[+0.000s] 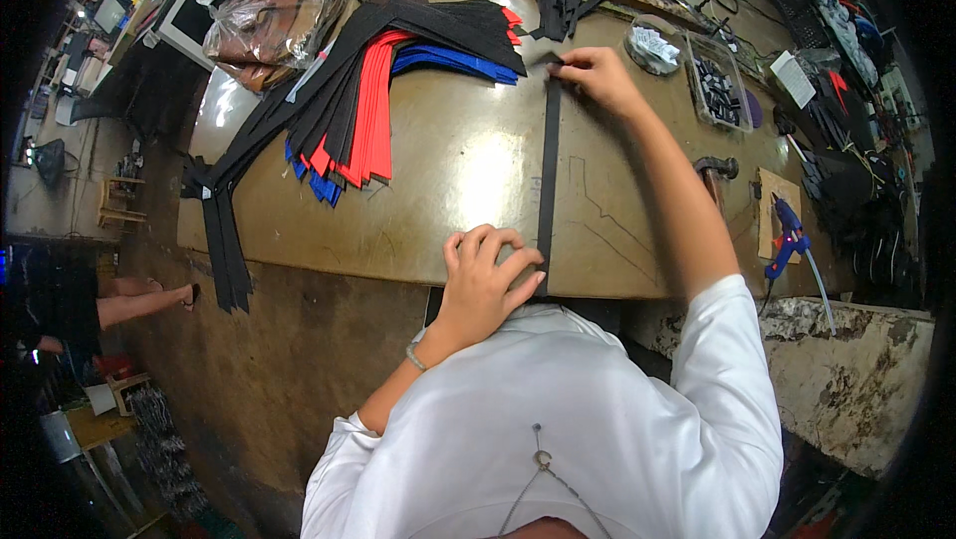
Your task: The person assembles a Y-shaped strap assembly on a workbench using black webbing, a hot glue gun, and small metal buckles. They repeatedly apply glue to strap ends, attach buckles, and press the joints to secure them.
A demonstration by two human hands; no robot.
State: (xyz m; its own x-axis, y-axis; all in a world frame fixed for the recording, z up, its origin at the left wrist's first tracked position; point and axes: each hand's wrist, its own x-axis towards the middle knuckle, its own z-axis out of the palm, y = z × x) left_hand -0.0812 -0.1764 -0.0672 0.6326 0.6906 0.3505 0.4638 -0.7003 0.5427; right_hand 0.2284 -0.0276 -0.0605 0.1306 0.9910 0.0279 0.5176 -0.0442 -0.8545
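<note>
The black strap point(551, 160) (likely light, pliable) should suit end holds: right hand point(596, 81) pinching far end, left hand point(484, 275) half-curled, grip unclear.

Strap point(549, 170) on table point(428, 230), strip bundles point(372, 106) left of it, glue gun point(787, 237) right, box point(694, 81) behind glue gun

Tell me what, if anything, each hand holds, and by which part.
The right hand pinches the black strap at its far end. The left hand is at the near end; whether it grips there cannot be told.
</note>
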